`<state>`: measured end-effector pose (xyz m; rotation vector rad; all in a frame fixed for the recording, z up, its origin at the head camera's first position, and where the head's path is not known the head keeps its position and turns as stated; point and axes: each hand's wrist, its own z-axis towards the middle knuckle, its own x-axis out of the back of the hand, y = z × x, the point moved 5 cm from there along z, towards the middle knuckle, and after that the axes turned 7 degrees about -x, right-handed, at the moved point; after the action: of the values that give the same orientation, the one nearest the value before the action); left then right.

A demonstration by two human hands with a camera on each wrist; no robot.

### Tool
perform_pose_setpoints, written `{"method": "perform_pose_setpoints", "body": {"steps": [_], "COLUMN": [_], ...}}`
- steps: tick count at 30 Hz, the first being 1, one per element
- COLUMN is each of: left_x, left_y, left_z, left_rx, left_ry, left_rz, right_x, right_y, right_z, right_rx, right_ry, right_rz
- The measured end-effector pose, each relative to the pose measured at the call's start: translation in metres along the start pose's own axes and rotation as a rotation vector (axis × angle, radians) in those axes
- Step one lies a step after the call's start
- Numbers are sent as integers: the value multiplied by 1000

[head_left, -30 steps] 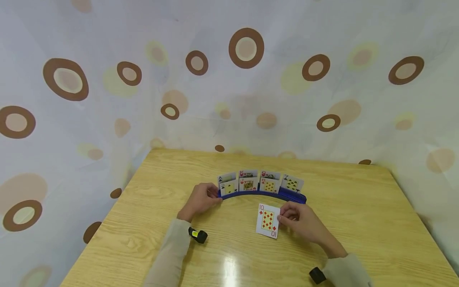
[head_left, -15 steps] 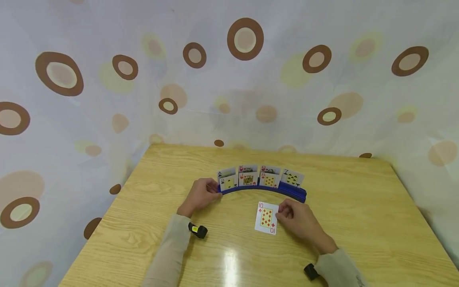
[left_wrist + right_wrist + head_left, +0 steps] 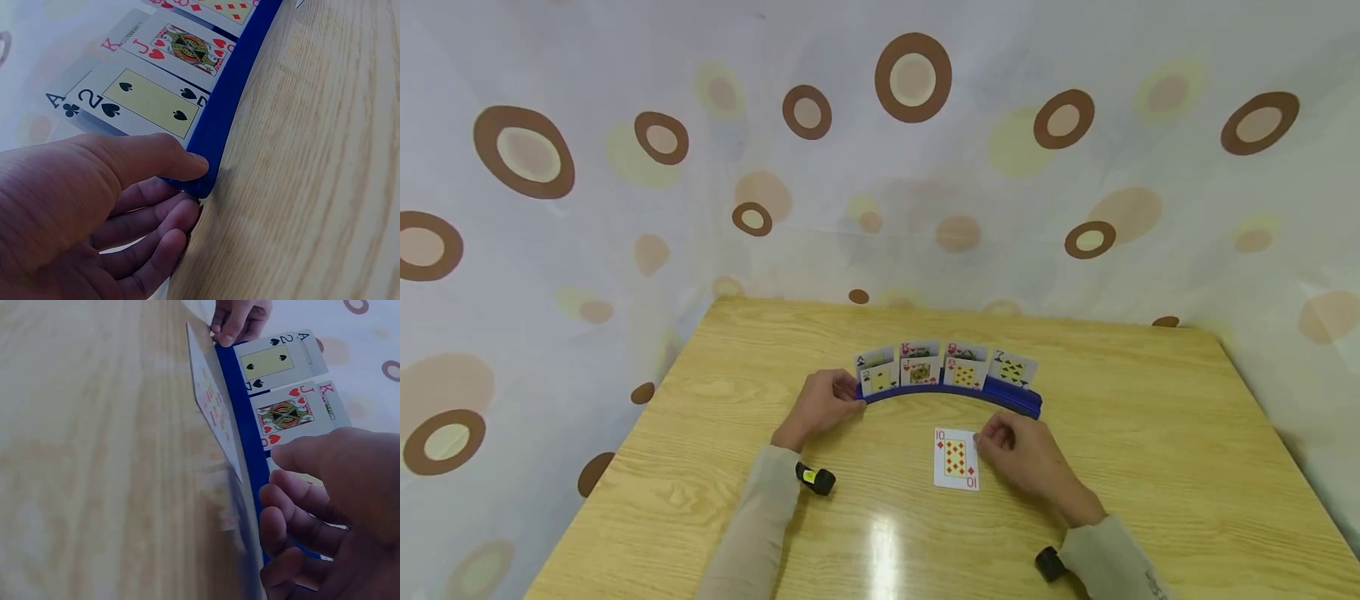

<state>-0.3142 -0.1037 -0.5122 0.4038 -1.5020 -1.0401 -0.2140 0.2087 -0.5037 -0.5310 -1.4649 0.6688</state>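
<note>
A curved blue playing card holder [image 3: 917, 389] holds two rows of playing cards. My left hand [image 3: 822, 403] grips its left end, thumb on the front edge and fingers curled behind, beside the two of spades [image 3: 147, 103]. My right hand [image 3: 1022, 454] is in front of the holder's right part. Its fingers are loosely curled, and thumb and forefinger stand apart in the right wrist view. Just left of the fingertips is the ten of diamonds [image 3: 956, 458], face up in the head view. The right wrist view shows a card [image 3: 212, 400] tilted, with a blurred card-like shape [image 3: 244, 544] below it.
The seven of clubs [image 3: 1012, 369] stands in the back row at the holder's right. In front of other back cards are the jack of hearts [image 3: 921, 372] and eight of diamonds [image 3: 965, 374]. A wooden table [image 3: 700, 500] lies beneath, with patterned cloth [image 3: 970, 167] around it.
My right hand has let go of the ten of diamonds, and the card has turned slightly beside the fingertips. My left hand keeps its grip on the holder. The head view has tipped down slightly.
</note>
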Motion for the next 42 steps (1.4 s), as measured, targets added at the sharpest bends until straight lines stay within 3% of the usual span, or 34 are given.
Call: {"method": "perform_pose_setpoints", "body": {"steps": [5, 11, 14, 25, 42], "left_x": [-1, -2, -3, -9, -2], "left_y": [-1, -2, -4, -7, 0], "left_z": [-1, 1, 1, -11, -2], "left_rx": [0, -9, -2, -11, -54], "left_ry": [4, 6, 6, -9, 20], "left_rz": [-10, -11, -3, -9, 4], "right_x": [13, 26, 28, 16, 26], "right_y": [-10, -21, -24, -24, -35], "right_z": [7, 14, 17, 19, 26], "right_rx": [38, 153, 191, 223, 200], "right_ry": [128, 374, 442, 469, 487], "right_rz": [14, -63, -107, -188, -71]}}
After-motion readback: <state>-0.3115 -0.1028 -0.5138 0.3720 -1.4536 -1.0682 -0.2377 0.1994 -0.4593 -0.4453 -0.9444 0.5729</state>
